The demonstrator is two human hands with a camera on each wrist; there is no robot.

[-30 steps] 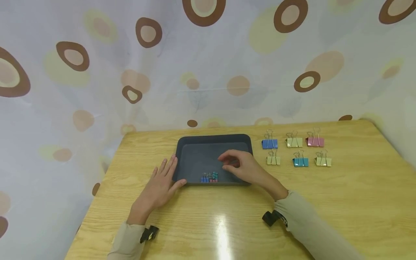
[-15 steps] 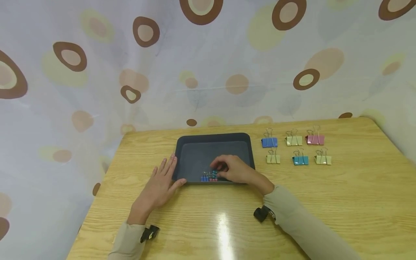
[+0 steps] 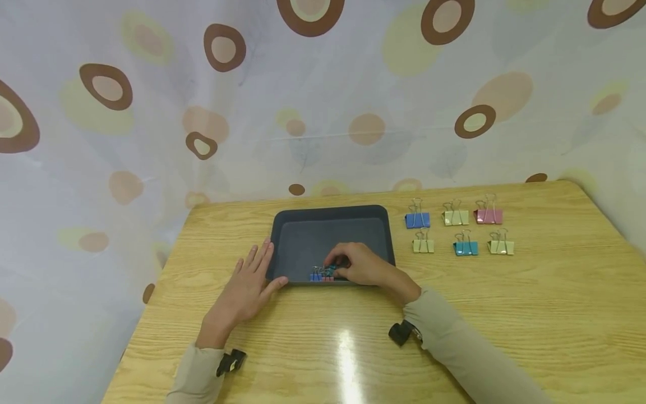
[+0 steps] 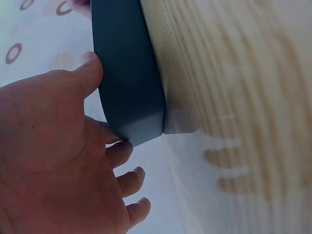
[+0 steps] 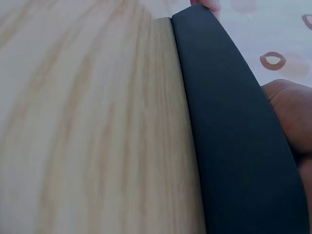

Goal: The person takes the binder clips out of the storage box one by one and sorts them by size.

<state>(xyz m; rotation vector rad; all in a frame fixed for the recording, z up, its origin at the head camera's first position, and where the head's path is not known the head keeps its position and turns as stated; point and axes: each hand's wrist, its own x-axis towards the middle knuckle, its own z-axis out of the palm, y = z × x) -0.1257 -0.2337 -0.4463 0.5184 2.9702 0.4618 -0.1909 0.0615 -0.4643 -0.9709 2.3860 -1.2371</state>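
A dark grey tray point(image 3: 303, 238) sits on the wooden table in the head view. Inside it, along the front wall, are a small blue binder clip point(image 3: 315, 277), a small pink binder clip point(image 3: 327, 279) and a small teal binder clip point(image 3: 330, 270). My right hand point(image 3: 363, 265) reaches into the tray and pinches the teal clip between thumb and fingers. My left hand point(image 3: 244, 292) has its fingers spread at the tray's front left corner. From the left wrist, the thumb and fingers touch the tray's outer wall point(image 4: 129, 73). In the right wrist view, the tray wall hides the clips.
Right of the tray stand two rows of larger binder clips: blue point(image 3: 417, 220), pale yellow point(image 3: 456, 217) and pink point(image 3: 488, 216) behind, another pale yellow clip point(image 3: 423, 246), a teal clip point(image 3: 465, 248) and a third pale yellow clip point(image 3: 501, 247) in front. A patterned curtain point(image 3: 323, 112) hangs behind.
My right hand has come down and left onto the small clips, and the teal clip has tilted and shifted slightly left. My left hand stays at the tray corner.
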